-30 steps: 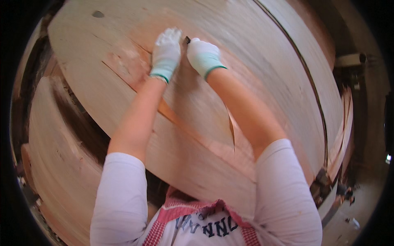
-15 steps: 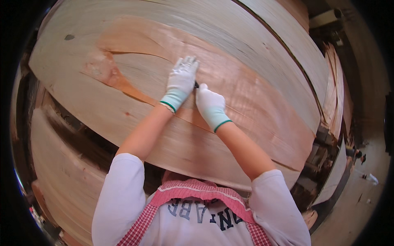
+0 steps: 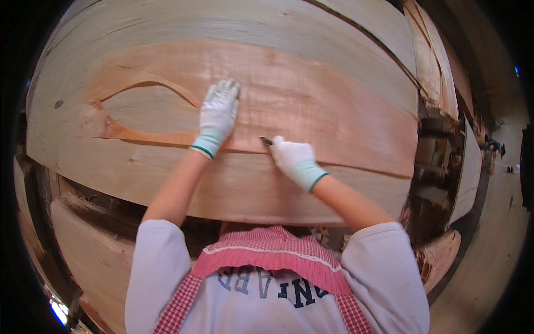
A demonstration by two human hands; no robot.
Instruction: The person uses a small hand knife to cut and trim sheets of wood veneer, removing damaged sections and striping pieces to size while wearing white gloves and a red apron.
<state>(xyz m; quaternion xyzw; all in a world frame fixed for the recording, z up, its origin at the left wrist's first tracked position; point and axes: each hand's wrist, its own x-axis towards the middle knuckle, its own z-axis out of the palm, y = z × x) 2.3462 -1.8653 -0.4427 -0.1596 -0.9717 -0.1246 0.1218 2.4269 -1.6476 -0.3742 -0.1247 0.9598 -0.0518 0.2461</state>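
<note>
A reddish wood veneer sheet (image 3: 334, 111) lies on a broad pale veneer sheet (image 3: 233, 197). At its left end an eye-shaped gap shows the pale wood below, edged by a narrow veneer strip (image 3: 156, 138). My gloved left hand (image 3: 220, 107) lies flat on the reddish sheet beside the gap, fingers stretched forward. To its right and nearer me, my gloved right hand (image 3: 293, 156) is closed round a small dark knife (image 3: 266, 141). The knife's tip points left, close to the sheet's near edge; its handle is mostly hidden in the glove.
A long dark gap (image 3: 367, 42) separates another pale sheet at the far side. Torn veneer pieces (image 3: 431, 55) hang at the right end. More stacked sheets (image 3: 92, 253) stand at the lower left. A floor (image 3: 495, 239) runs along the far right.
My right hand with the knife has moved away from my left hand, toward me. The left hand stays flat. The view has turned and shifted, and the gap in the reddish sheet looks wider.
</note>
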